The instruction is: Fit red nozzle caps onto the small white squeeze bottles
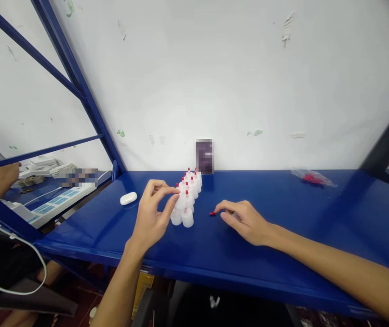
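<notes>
Several white plastic bottles (pixel 187 218), most with red tips, stand in a close double row on the blue table (pixel 256 268). My left hand (pixel 155 206) is beside the near end of the row, its thumb and forefinger nearly together at a bottle top; whatever is between them is too small to make out. To the right of the bottles, small red caps (pixel 212 213) lie on the table. My right hand (pixel 242 220) rests there with its forefinger touching them, thumb apart and nothing held.
A white case (pixel 128 198) lies left of the bottles. Behind them a dark pixelated object (pixel 204 156) leans on the wall. A clear bag of red pieces (pixel 313 177) sits back right. At far left are a power strip (pixel 58 204) and another person's hand (pixel 5 179).
</notes>
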Motion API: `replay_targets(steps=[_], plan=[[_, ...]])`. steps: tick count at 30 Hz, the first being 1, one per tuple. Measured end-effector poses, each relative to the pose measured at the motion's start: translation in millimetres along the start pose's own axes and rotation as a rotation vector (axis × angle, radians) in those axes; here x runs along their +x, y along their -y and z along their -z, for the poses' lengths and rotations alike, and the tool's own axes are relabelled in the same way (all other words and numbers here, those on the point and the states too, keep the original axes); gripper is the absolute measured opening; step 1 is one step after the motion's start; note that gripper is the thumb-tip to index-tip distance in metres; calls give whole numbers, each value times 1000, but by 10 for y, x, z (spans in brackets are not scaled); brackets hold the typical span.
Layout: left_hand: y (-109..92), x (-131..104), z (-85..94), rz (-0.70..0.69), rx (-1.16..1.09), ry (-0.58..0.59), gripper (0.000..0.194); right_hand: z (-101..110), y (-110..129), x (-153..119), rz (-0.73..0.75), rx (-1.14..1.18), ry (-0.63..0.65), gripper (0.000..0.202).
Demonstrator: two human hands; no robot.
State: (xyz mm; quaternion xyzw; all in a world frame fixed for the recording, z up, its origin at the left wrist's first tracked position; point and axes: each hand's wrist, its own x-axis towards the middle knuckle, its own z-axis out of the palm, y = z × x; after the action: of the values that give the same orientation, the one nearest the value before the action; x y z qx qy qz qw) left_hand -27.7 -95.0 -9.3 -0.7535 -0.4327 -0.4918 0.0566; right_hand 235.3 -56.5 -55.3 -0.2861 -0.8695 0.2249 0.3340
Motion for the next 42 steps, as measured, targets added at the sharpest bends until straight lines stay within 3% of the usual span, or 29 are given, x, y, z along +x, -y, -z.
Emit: replay_targets(steps=[12,17,31,42], plan=[[168,-35,-149,5,61,184,16,-11,-26,35,-44,-93,-11,25],[210,-41,-132,13,72,235,13,-21,-43,53,-179,-270,29,19],[288,-53,-213,85,-9,176,11,-73,-35,163,-100,-540,175,30],[298,-59,-224,103,-45,171,13,-97,-116,202,-92,-580,204,26]])
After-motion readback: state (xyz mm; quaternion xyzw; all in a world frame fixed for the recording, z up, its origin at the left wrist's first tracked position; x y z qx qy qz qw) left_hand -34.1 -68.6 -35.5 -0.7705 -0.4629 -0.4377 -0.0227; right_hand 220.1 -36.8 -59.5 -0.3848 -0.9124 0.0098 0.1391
